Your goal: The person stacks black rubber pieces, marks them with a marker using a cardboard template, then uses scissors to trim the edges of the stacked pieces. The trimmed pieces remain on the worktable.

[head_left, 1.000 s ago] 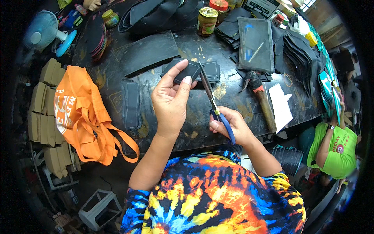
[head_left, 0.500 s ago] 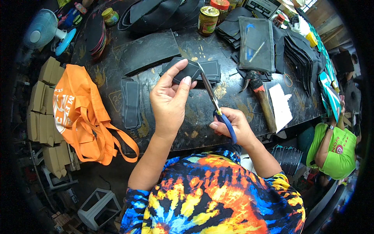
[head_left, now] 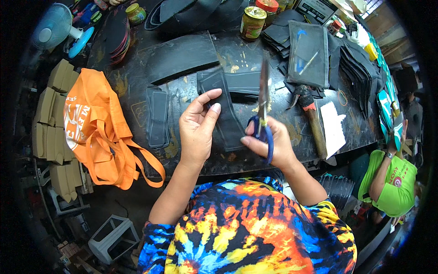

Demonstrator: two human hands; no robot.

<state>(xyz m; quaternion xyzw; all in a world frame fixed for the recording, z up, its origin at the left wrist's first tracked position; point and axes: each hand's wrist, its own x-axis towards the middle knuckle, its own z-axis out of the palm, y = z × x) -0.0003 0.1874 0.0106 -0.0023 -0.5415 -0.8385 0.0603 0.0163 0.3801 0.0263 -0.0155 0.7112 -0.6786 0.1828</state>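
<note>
Between the thumb and fingers of my left hand (head_left: 198, 125) is a long black strip (head_left: 226, 119) with a thin pale outline, slanting down toward the right. My right hand (head_left: 275, 144) grips blue-handled scissors (head_left: 263, 105), their blades pointing away from me and slightly blurred. The blades are apart from the strip, to its right. Beyond the strip lies a stack of similar outlined black pieces (head_left: 250, 81), partly covered by it. More narrow outlined pieces (head_left: 158, 118) lie to the left of my left hand.
On the dark table (head_left: 182, 160) are a thick black slab (head_left: 182, 57), a hammer (head_left: 315, 125), torn white paper (head_left: 332, 130), a mesh pouch (head_left: 308, 55) and jars (head_left: 253, 23). An orange bag (head_left: 98, 132) hangs at the left. A person in green (head_left: 390, 182) works at the right.
The scissors have come away from the piece in my left hand and now point more upright. The held piece has turned, showing its long length slanting toward me.
</note>
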